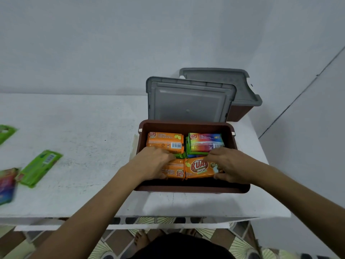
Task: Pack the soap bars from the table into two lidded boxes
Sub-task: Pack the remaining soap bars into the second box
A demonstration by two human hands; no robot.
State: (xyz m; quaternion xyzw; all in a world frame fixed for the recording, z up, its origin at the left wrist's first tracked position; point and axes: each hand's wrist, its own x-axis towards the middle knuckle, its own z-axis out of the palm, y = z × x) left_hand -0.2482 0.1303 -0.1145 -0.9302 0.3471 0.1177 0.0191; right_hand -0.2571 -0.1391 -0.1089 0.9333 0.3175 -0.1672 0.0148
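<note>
An open brown box [240, 187] stands on the white table [84, 128], its grey lid [188, 101] tilted up behind it. Inside lie wrapped soap bars: an orange bar [165, 140] at the back left, a rainbow bar [205, 142] at the back right, and two orange bars in front. My left hand [151, 163] grips the front left orange bar [176, 171]. My right hand [228, 166] grips the front right orange bar [199, 168]. A second brown box [240, 113] with its grey lid [216, 76] raised stands behind the first.
Loose soap bars lie at the table's left: a green bar [40, 168], another green bar [6, 132] at the far left edge, and a rainbow bar [7, 184]. A grey wall rises behind the table. Patterned floor tiles show below the table's front edge.
</note>
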